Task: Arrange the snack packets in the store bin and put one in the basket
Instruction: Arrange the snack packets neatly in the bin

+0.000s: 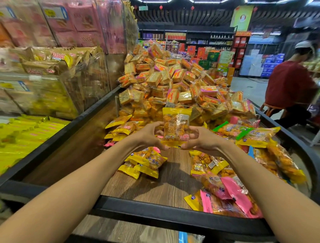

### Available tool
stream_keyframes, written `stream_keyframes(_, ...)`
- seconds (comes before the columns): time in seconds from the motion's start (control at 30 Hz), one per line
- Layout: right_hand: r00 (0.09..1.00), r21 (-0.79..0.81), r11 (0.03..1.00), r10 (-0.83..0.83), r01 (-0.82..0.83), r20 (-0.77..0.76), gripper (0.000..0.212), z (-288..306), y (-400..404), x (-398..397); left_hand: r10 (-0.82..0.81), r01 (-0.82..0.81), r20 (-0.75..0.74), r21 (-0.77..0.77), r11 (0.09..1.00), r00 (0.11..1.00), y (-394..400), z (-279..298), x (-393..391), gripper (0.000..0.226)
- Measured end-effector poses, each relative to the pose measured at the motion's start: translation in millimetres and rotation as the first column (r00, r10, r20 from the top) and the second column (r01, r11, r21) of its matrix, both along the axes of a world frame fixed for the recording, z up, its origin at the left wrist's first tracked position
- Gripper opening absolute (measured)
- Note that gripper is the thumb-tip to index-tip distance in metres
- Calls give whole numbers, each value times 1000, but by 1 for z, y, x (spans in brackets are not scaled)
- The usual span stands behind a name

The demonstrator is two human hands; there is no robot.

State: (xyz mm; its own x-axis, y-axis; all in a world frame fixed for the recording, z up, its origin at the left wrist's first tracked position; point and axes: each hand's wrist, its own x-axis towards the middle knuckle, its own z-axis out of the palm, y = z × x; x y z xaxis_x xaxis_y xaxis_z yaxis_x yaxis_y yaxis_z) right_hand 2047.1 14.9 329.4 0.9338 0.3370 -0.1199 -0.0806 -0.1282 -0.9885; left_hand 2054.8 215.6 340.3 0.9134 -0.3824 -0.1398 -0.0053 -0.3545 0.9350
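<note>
Pretty bright overall, lit by strip lights on the dark ceiling at the back. The arms throw a soft shadow onto the wood bin floor. Wide-angle lens bends the bin rim and stretches the edges. The left-side shelves are smeared with blur, with some glare on the clear plastic divider.

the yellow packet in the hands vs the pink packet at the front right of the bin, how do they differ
The yellow packet stands upright, lifted above the bin; the pink packet lies flat on other packets. The yellow packet is gripped near its lower end by the left hand and right hand; the pink packet is untouched. Their wrapper ends are yellow versus pink. Both show orange snack pieces through clear plastic.
</note>
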Motion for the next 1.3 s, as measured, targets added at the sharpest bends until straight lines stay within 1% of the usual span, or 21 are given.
stream_keyframes(0.1, 998, 15, 999, -47, 47, 29, 59, 1, 0, 1, 30, -29, 31, -46, 999, 999, 0, -2, 2, 90)
stream_keyframes(0.17, 983, -50, 986, -153, 158, 102, 63, -1, 0, 5, 127, -118, 157, -68, 991, 979, -1, -4, 6, 72)
stream_keyframes(0.23, 927, -222, 927, -231, 302, 296, 66, -5, 2, 7, 176, -152, 286, -103, 983, 942, -5, -5, 6, 51)
stream_keyframes(0.27, 890, -302, 884, -224, 358, 398, 67, -9, 5, 7, 162, -127, 288, -134, 983, 944, -7, -5, 6, 47)
stream_keyframes(0.33, 830, -402, 814, -164, 419, 533, 65, -14, 16, 4, 126, -87, 213, -185, 979, 969, -13, -7, 4, 50)
stream_keyframes(0.4, 789, -470, 767, -76, 437, 609, 67, -16, 30, -5, 135, -95, 164, -227, 969, 977, -16, -8, 4, 51)
stream_keyframes(0.43, 780, -511, 751, -8, 418, 625, 74, -17, 35, -8, 154, -113, 156, -245, 963, 976, -16, -9, 5, 50)
stream_keyframes(0.5, 800, -609, 715, 117, 343, 588, 91, -17, 42, -14, 211, -166, 140, -277, 946, 967, -14, -12, 7, 43)
stream_keyframes(0.53, 810, -640, 701, 152, 316, 567, 92, -15, 44, -16, 240, -194, 134, -289, 937, 961, -13, -13, 8, 38)
stream_keyframes(0.57, 802, -639, 703, 166, 312, 574, 85, -13, 45, -16, 262, -214, 140, -287, 934, 955, -11, -13, 10, 33)
stream_keyframes(0.63, 733, -538, 745, 97, 395, 673, 52, -6, 44, -15, 270, -227, 144, -257, 939, 952, -9, -13, 12, 16)
stream_keyframes(0.67, 691, -453, 764, 14, 459, 723, 36, -3, 41, -14, 259, -221, 123, -261, 940, 958, -9, -12, 12, 15)
stream_keyframes(0.7, 653, -364, 770, -90, 525, 752, 25, 0, 38, -13, 236, -204, 85, -280, 938, 968, -9, -10, 11, 17)
stream_keyframes(0.77, 641, -228, 758, -305, 611, 704, 23, 3, 29, -6, 148, -137, 8, -326, 935, 989, -11, -4, 7, 16)
stream_keyframes(0.83, 746, -139, 808, -443, 573, 497, 32, 4, 22, 0, 29, -36, -29, -307, 951, 999, -12, -2, 3, 15)
stream_keyframes(0.9, 854, -26, 878, -458, 478, 247, 33, 3, 20, 1, -54, 36, -54, -293, 956, 997, -13, -3, 0, 16)
stream_keyframes(0.93, 873, 12, 892, -445, 452, 199, 30, 3, 20, 0, -73, 47, -76, -297, 954, 994, -13, -3, -1, 15)
stream_keyframes(0.97, 877, 22, 897, -437, 442, 203, 27, 4, 20, -2, -87, 57, -89, -300, 952, 992, -12, -3, -1, 14)
stream_keyframes(1.07, 872, 40, 907, -414, 419, 260, 25, 5, 21, -6, -84, 60, -73, -284, 957, 994, -12, 0, -1, 42)
stream_keyframes(1.13, 875, 34, 914, -398, 405, 274, 23, 5, 23, -7, -37, 22, -53, -260, 965, 998, -12, -1, 0, 51)
stream_keyframes(1.3, 871, 27, 911, -402, 411, 281, 22, 6, 24, -9, 59, -69, -42, -295, 953, 997, -12, -2, -1, 35)
